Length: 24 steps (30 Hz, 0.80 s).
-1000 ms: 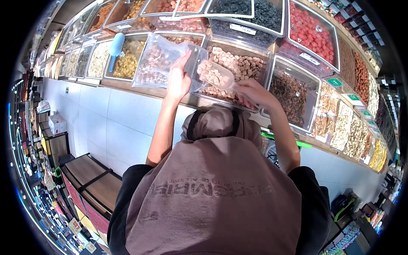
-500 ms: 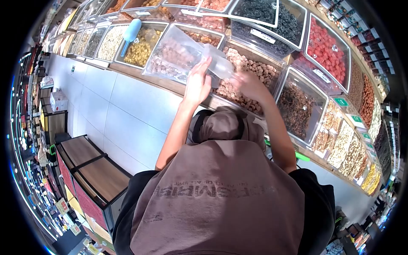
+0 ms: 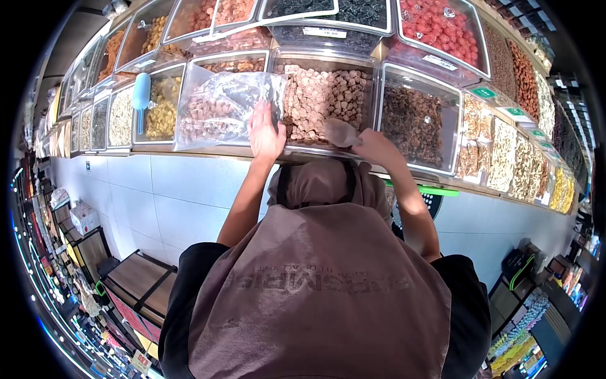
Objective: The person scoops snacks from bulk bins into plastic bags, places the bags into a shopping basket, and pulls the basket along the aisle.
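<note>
A clear plastic bag (image 3: 218,88), partly filled with pinkish-brown dried pieces, lies across the bins at the front row. My left hand (image 3: 267,136) grips the bag near its right end, fingers pointing away from me. To the right is an open bin of the same pinkish-brown dried pieces (image 3: 322,95). In my right hand (image 3: 379,150) is a translucent scoop (image 3: 341,132), closed in the fingers by its handle. The scoop is low over the front part of that bin; whether it holds anything is unclear.
A light-blue scoop (image 3: 141,95) rests at the bin of yellow dried fruit (image 3: 163,110). Lidded bins of dark dried pieces (image 3: 413,120) and red candied fruit (image 3: 439,28) stand to the right. Behind is a bin of black dried fruit (image 3: 360,12). A wooden-topped stand (image 3: 139,284) is at left.
My right hand has drawn the scoop away from the bag's mouth, down to the bin's front. My left hand stays at the bag, which now lies flatter. The view has turned slightly.
</note>
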Tool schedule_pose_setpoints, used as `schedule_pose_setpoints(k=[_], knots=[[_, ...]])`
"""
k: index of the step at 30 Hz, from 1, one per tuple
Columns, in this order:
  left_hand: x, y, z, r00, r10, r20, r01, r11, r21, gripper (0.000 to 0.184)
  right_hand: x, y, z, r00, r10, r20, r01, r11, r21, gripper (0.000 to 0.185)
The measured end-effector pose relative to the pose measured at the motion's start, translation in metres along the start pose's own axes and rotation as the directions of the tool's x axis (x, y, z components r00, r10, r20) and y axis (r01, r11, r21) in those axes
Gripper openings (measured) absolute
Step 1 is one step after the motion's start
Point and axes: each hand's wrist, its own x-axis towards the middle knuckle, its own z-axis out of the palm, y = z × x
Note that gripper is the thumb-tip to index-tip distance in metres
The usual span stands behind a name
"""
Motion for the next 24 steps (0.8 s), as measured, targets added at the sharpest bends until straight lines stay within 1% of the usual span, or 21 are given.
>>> schedule_pose_setpoints(k=[1, 2, 4, 5, 7, 8, 10, 11, 13, 14, 15, 17, 18, 19, 21, 22, 23, 24], knots=[[0.001, 0.002, 0.0, 1.0, -0.004, 0.003, 0.004, 1.0, -0.002, 0.067, 0.01, 0.001, 0.007, 1.0, -0.018, -0.005, 0.018, 0.996, 0.084, 0.029], [0.002, 0.003, -0.001, 1.0, -0.01, -0.015, 0.01, 1.0, -0.007, 0.068, 0.02, 0.003, 0.013, 1.0, -0.019, 0.0, 0.019, 0.997, 0.079, 0.029], [0.001, 0.004, 0.0, 0.999, -0.015, -0.034, 0.015, 1.0, -0.012, 0.068, 0.032, 0.0, 0.018, 0.999, -0.025, -0.025, 0.029, 0.986, 0.167, 0.03], [0.001, 0.004, 0.001, 0.999, -0.021, -0.026, 0.021, 1.0, -0.008, 0.068, 0.037, 0.001, 0.018, 1.0, -0.024, -0.015, 0.027, 0.985, 0.17, 0.03], [0.0, 0.003, 0.005, 0.999, -0.007, -0.033, 0.008, 0.999, 0.048, 0.072, 0.037, 0.001, 0.012, 0.994, 0.012, 0.11, -0.057, 0.908, 0.415, 0.033], [-0.002, 0.004, 0.006, 1.0, -0.007, -0.024, 0.008, 0.999, 0.041, 0.072, 0.035, 0.002, 0.013, 0.993, 0.022, 0.114, -0.068, 0.908, 0.414, 0.033], [0.001, 0.007, 0.005, 0.999, 0.003, -0.045, 0.0, 0.998, 0.058, 0.073, 0.036, -0.004, 0.014, 0.99, 0.065, 0.126, -0.119, 0.862, 0.493, 0.034], [0.002, 0.009, 0.004, 0.999, 0.005, -0.04, -0.003, 0.999, 0.053, 0.073, 0.036, -0.009, 0.02, 0.989, 0.072, 0.126, -0.126, 0.861, 0.493, 0.034], [0.001, 0.013, 0.001, 0.996, 0.047, -0.08, -0.04, 0.996, 0.084, 0.074, 0.039, -0.019, 0.041, 0.997, 0.072, 0.022, -0.076, 0.94, 0.332, 0.035], [0.003, 0.014, 0.0, 0.995, 0.054, -0.089, -0.047, 0.996, 0.071, 0.075, 0.045, -0.017, 0.065, 0.986, 0.022, -0.164, 0.017, 0.973, 0.231, 0.032], [0.005, 0.014, 0.001, 0.994, 0.049, -0.094, -0.042, 0.996, 0.075, 0.075, 0.049, -0.024, 0.065, 0.987, 0.013, -0.163, 0.025, 0.973, 0.229, 0.032], [0.003, 0.015, 0.0, 0.995, 0.056, -0.077, -0.048, 0.993, 0.109, 0.075, 0.053, -0.035, 0.067, 0.951, -0.102, -0.293, 0.159, 0.971, 0.177, 0.028], [0.002, 0.014, 0.0, 0.996, 0.063, -0.069, -0.056, 0.993, 0.104, 0.076, 0.068, -0.037, 0.068, 0.968, -0.076, -0.241, 0.115, 0.981, 0.156, 0.027], [0.003, 0.013, 0.001, 0.995, 0.062, -0.076, -0.054, 0.992, 0.114, 0.076, 0.076, -0.036, 0.07, 0.966, -0.086, -0.243, 0.127, 0.979, 0.158, 0.027], [0.001, 0.014, 0.0, 0.999, 0.033, -0.016, -0.03, 0.989, 0.142, 0.075, 0.08, -0.033, 0.076, 0.97, -0.101, -0.222, 0.144, 0.972, 0.186, 0.027], [0.001, 0.015, -0.002, 1.0, 0.014, 0.01, -0.015, 0.992, 0.124, 0.075, 0.083, -0.027, 0.078, 0.965, -0.105, -0.24, 0.152, 0.971, 0.186, 0.026], [0.001, 0.015, -0.002, 1.0, 0.013, 0.002, -0.013, 0.992, 0.122, 0.075, 0.085, -0.022, 0.079, 0.963, -0.111, -0.244, 0.157, 0.971, 0.18, 0.026], [0.001, 0.014, 0.0, 1.0, 0.018, -0.003, -0.017, 0.991, 0.132, 0.075, 0.085, -0.021, 0.076, 0.966, -0.121, -0.229, 0.171, 0.962, 0.213, 0.024]])
